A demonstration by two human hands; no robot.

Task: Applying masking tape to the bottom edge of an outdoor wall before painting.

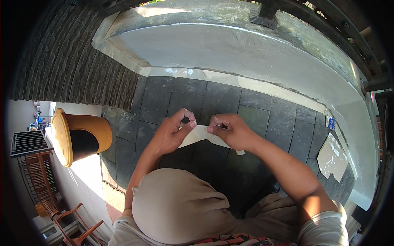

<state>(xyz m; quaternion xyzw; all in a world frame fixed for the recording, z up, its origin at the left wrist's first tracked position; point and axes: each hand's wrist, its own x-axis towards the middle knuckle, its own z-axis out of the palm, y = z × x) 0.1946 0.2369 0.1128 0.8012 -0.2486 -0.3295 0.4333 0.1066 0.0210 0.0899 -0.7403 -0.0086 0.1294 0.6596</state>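
Observation:
Between my two hands, over the dark stone floor, stretches a strip of pale cream masking tape (pixel 198 133). Its lower edge sags into a curve, and a short end hangs down below the right hand. My left hand (pixel 171 133) pinches it with thumb and forefinger at the upper edge. Thumb and bent fingers of my right hand (pixel 233 132) grip the strip a little farther right, close to the left hand. Whitish smears mark the fingertips of both hands.
Ahead runs a low grey wall (pixel 213 47) with pale tape-like edging (pixel 242 80) along its foot. A paint-spattered board (pixel 331 157) lies at the right. At the left are a lidded orange bin (pixel 92 123), a ribbed dark wall (pixel 69 61) and a wooden chair (pixel 78 223).

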